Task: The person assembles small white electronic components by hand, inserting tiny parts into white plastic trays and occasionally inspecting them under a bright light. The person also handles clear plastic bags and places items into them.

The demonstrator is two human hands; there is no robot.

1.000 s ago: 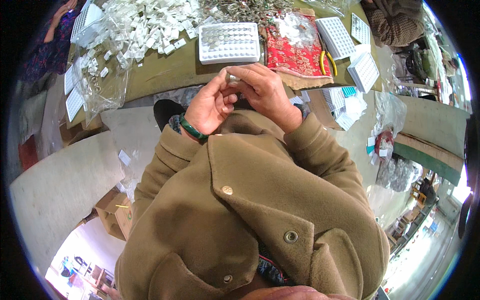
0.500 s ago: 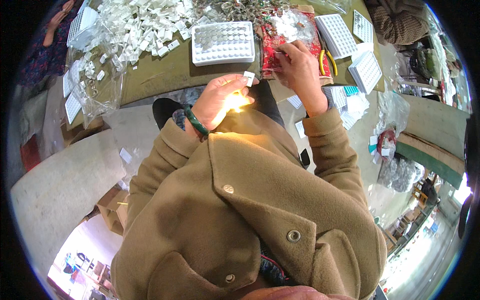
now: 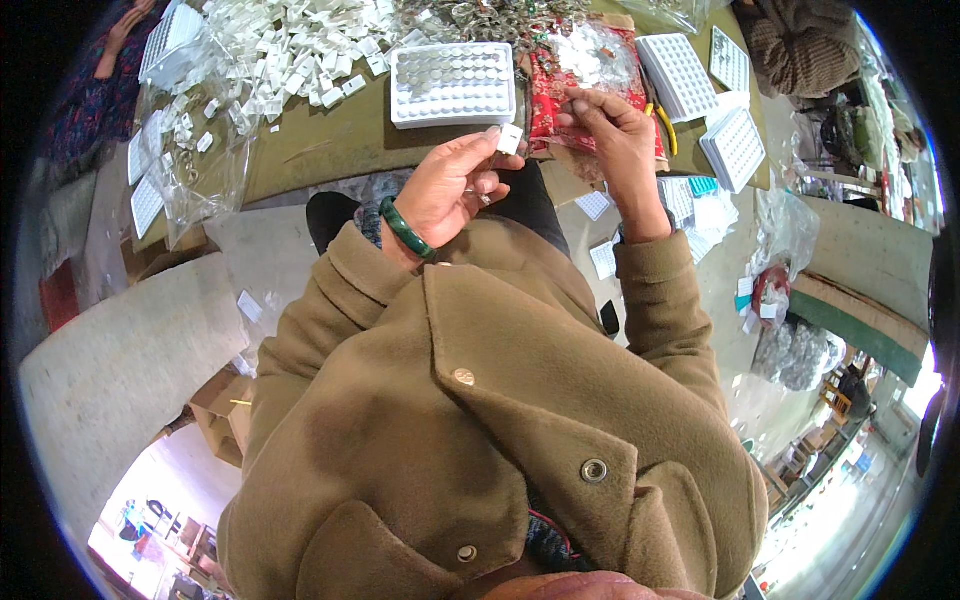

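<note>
My left hand (image 3: 450,185), with a green bangle (image 3: 405,230) at its wrist, pinches a small white card (image 3: 510,139) between thumb and forefinger. Its other fingers curl below the card. My right hand (image 3: 620,140) hangs over the near part of a red patterned bag (image 3: 548,112), thumb and forefinger pressed together. Anything in that pinch is too small to make out. A clear pouch with tiny shiny pieces (image 3: 598,58) lies on the bag. Just beyond my left hand stands a white tray (image 3: 452,113) with rows of round wells, some holding greyish discs.
White card pieces (image 3: 300,50) are heaped at the far left, next to a heap of small metal pieces (image 3: 470,22). Yellow-handled pliers (image 3: 668,130) lie right of the bag. Stacked white trays (image 3: 680,75) stand farther right. A clear plastic bag (image 3: 205,150) drapes over the left table edge.
The bright yellow glow on my left palm is gone, and that hand has lifted the card slightly up and right. My right hand has shifted a little to the right, its fingers drawn into a pinch.
</note>
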